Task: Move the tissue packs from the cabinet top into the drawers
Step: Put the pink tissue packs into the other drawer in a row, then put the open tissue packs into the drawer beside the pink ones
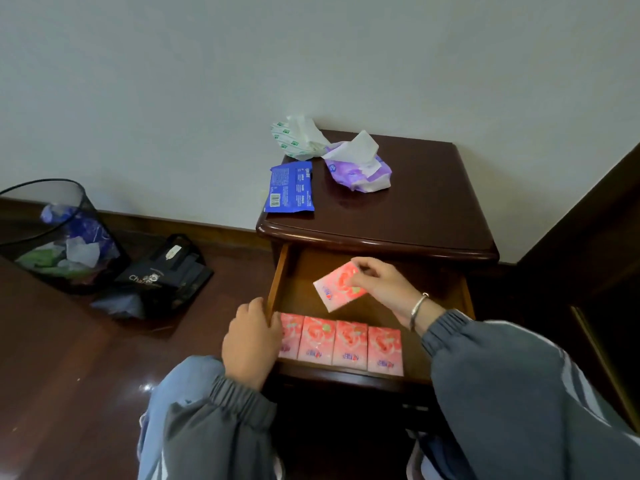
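Observation:
The top drawer of the dark wooden cabinet stands pulled out. Several pink tissue packs lie side by side in a row along its front edge. My right hand pinches one more pink pack by its right edge and holds it tilted over the drawer's middle. My left hand grips the drawer's left wall, fingers curled over the rim beside the leftmost pack. On the cabinet top lie a blue pack, a purple opened pack and a white-green opened pack.
A black mesh waste bin with rubbish stands on the floor at left, next to a black paper bag. Dark wooden furniture borders the cabinet on the right. The wall runs right behind the cabinet.

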The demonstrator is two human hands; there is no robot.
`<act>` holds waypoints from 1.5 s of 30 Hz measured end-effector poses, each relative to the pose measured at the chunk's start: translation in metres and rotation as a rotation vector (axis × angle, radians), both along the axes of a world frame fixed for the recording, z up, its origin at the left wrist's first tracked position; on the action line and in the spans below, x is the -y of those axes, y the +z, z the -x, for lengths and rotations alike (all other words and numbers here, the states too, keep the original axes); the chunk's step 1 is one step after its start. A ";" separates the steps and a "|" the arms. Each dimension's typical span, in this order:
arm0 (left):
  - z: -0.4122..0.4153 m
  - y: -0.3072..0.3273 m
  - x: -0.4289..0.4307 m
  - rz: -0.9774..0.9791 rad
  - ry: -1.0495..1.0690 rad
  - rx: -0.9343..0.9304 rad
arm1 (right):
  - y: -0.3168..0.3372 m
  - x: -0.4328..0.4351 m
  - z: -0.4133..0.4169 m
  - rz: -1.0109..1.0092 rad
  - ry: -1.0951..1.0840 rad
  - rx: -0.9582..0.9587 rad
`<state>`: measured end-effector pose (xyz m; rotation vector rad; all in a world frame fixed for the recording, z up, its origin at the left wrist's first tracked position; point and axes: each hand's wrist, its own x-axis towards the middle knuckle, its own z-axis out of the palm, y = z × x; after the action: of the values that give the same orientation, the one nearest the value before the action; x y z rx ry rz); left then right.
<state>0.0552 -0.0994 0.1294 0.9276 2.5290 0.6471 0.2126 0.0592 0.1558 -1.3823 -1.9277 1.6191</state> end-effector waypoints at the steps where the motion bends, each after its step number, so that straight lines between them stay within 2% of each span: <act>1: -0.001 -0.002 -0.001 0.026 -0.010 0.013 | -0.004 -0.003 0.011 -0.023 0.052 0.043; 5: 0.003 -0.002 -0.007 -0.012 0.000 -0.037 | -0.022 -0.015 0.050 -0.050 0.193 0.176; 12: 0.017 -0.005 -0.009 -0.042 -0.031 0.006 | -0.042 -0.014 0.086 0.102 0.304 0.156; 14: 0.019 -0.007 -0.010 -0.037 -0.046 0.011 | -0.044 -0.013 0.089 0.052 0.262 0.136; 16: 0.019 -0.008 -0.011 -0.040 -0.052 0.017 | -0.044 -0.011 0.089 0.043 0.119 0.123; 18: 0.018 -0.008 -0.012 -0.047 -0.053 0.021 | -0.040 -0.007 0.086 0.218 -0.029 0.090; 21: 0.017 -0.009 -0.013 -0.051 -0.045 0.015 | -0.029 0.007 0.085 0.517 -0.075 -0.020; 23: 0.017 -0.009 -0.013 -0.053 -0.038 0.013 | -0.026 0.016 0.087 0.571 -0.029 -0.033; 27: 0.017 -0.010 -0.013 -0.047 -0.043 0.014 | -0.016 0.024 0.084 0.544 0.039 0.027; 29: 0.018 -0.011 -0.013 -0.032 -0.048 0.026 | -0.006 0.025 0.077 0.410 0.078 0.083; 32: 0.018 -0.012 -0.014 -0.022 -0.033 0.027 | 0.011 0.020 0.053 -0.047 0.175 0.128; 35: 0.019 -0.006 -0.020 -0.115 0.001 -0.071 | 0.029 0.000 0.017 -0.572 0.086 0.080; 37: 0.020 0.004 -0.032 -0.242 -0.009 -0.199 | 0.034 -0.027 -0.007 -0.826 0.003 0.211; 38: 0.020 0.009 -0.041 -0.296 -0.029 -0.261 | 0.032 -0.042 -0.018 -0.875 -0.022 0.326; 41: 0.018 0.022 -0.071 -0.377 -0.070 -0.373 | 0.013 -0.070 -0.049 -0.823 0.003 0.681; 43: 0.017 0.025 -0.091 -0.378 -0.081 -0.427 | -0.006 -0.075 -0.062 -0.847 0.050 0.769; 45: 0.018 0.026 -0.109 -0.357 -0.087 -0.489 | -0.017 -0.075 -0.065 -0.886 0.042 0.752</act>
<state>0.0368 0.0093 0.1552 1.4650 2.8165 0.9636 0.2771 0.1340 0.1389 -1.5929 -2.5563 0.0660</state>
